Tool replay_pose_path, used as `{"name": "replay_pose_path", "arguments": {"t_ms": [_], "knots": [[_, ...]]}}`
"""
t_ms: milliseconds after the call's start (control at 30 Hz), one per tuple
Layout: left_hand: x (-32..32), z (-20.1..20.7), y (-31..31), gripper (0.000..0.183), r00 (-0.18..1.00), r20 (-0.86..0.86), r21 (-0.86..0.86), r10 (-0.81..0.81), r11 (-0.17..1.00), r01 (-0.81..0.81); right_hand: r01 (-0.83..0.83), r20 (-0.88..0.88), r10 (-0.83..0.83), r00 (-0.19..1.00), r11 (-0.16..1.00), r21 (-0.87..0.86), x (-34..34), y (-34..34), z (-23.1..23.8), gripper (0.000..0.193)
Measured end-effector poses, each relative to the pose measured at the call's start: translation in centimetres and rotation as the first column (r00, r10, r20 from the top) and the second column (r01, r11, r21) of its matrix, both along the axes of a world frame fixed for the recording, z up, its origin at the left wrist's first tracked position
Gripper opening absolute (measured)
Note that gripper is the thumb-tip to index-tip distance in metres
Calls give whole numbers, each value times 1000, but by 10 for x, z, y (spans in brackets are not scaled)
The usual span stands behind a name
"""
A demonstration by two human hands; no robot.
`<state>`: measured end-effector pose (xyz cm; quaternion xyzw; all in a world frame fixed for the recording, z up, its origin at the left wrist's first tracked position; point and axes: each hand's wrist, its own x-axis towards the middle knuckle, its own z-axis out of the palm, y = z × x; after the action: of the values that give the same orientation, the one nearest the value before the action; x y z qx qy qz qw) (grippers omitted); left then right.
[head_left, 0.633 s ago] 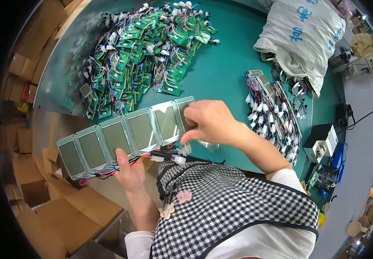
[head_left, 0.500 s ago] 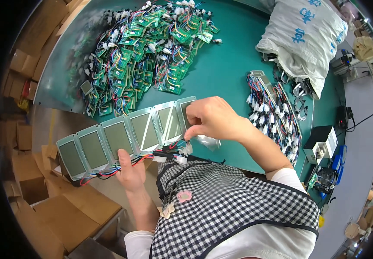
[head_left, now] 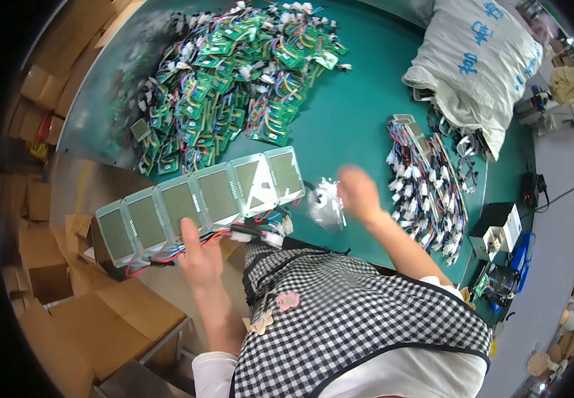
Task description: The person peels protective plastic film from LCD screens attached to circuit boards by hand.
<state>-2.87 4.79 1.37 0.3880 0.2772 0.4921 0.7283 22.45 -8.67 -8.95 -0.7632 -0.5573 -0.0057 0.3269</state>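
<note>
My left hand (head_left: 200,260) grips a strip of several joined LCD display boards (head_left: 215,194) by its near edge, thumb on the front. Coloured wires with white connectors (head_left: 274,239) hang along that edge. The strip is tilted, its grey screens facing up, and it reaches past the left side of the table. My right hand (head_left: 358,194) is off the strip and smeared by motion, so its fingers cannot be read. Just left of it lies a clear plastic bag (head_left: 327,205) with small white pieces, on the green tabletop (head_left: 350,123).
A large heap of green circuit boards with wires (head_left: 214,93) covers the far left of the table. To the right are a wired bundle of display boards (head_left: 426,186), a white woven sack (head_left: 469,66) and a small black-and-white box (head_left: 496,229). Cardboard boxes (head_left: 111,312) stand at lower left.
My right hand has let go of the strip's right end and moved right, toward the plastic bag. The bag now shows more fully. My left hand still holds the strip.
</note>
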Motion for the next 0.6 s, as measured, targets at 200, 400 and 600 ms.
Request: {"name": "replay_pose_path", "arguments": {"t_ms": [200,400,600], "knots": [[2,-42,-3,32,911,-408,102,59,995,-19,-184,-361,38,932,906,-380,2,-7,30,16],[40,-26,-37,29,810,-581,239,-81,934,264,-384,-231,453,861,877,291,-53,47,155,19],[54,-23,-52,30,860,-509,432,-46,850,301,-522,-41,536,843,835,172,-92,90,168,40]]}}
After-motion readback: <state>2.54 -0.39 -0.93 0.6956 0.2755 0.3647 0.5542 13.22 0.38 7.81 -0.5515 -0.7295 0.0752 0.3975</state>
